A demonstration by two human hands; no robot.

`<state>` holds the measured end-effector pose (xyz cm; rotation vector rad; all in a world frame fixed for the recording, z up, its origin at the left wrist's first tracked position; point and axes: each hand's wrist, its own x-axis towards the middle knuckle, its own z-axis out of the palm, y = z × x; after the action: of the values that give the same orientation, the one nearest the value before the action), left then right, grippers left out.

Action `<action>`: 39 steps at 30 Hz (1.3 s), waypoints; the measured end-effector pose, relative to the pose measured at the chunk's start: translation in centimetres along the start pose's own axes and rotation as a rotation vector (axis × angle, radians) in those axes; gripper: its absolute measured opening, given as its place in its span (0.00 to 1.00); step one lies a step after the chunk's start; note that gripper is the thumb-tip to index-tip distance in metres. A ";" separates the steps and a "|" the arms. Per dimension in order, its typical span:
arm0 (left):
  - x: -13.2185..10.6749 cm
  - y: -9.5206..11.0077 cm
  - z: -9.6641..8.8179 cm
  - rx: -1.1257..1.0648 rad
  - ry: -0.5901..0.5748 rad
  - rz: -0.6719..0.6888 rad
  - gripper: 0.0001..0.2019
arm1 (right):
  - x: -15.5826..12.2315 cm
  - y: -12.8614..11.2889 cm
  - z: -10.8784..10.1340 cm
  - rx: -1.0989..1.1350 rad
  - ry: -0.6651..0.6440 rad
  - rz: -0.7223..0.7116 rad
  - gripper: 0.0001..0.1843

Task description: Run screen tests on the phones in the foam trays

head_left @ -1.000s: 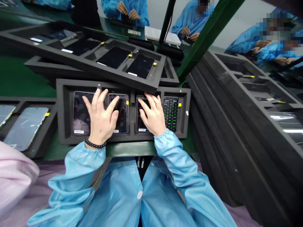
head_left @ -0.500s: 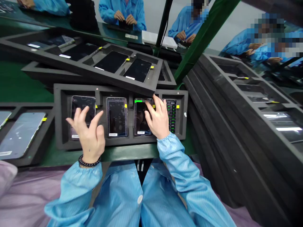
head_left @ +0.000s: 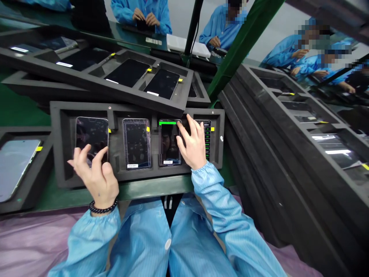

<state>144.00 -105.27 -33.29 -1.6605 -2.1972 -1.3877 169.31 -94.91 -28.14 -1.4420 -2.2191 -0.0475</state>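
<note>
A black foam tray [head_left: 138,178] in front of me carries several smartphones in separate compartments. Over the lower part of the leftmost phone [head_left: 91,132], dark-screened, my left hand [head_left: 99,177] is spread with fingers curved; whether it touches the glass I cannot tell. The second phone [head_left: 137,144] shows a dotted border round a dark screen. My right hand [head_left: 191,144] has its index fingertip at the top right corner of the third phone [head_left: 170,146], where a green bar runs along the top. It partly covers the rightmost phone [head_left: 207,142], which displays a green-and-black list.
Stacked foam trays [head_left: 115,90] with phones lie behind, the top one overhanging slightly. Another tray [head_left: 43,177] is at left, and a tall tray stack [head_left: 259,154] at right. A green post [head_left: 242,46] rises behind. Co-workers [head_left: 144,15] in blue sit across the bench.
The green bar on the third phone has grown rightward to nearly full width. My left hand has moved down and left over the leftmost phone. The view has shifted slightly.
</note>
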 end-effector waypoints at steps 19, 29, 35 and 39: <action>5.6 2.6 2.5 0.032 -0.254 0.372 0.23 | 0.3 -1.2 0.0 -0.030 0.104 -0.036 0.23; 7.2 3.6 4.4 0.110 -0.374 0.430 0.25 | 1.5 -2.4 1.2 -0.032 -0.032 -0.087 0.24; 6.9 1.7 2.4 0.165 -0.331 0.316 0.25 | 0.1 -0.7 0.8 -0.042 0.054 0.037 0.24; 6.9 1.4 1.9 0.185 -0.319 0.268 0.26 | -0.5 0.3 0.5 -0.035 0.101 0.093 0.23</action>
<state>143.01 -98.85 -29.93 -2.1266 -2.0664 -0.8775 169.51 -95.04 -28.84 -1.5262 -2.0773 -0.1257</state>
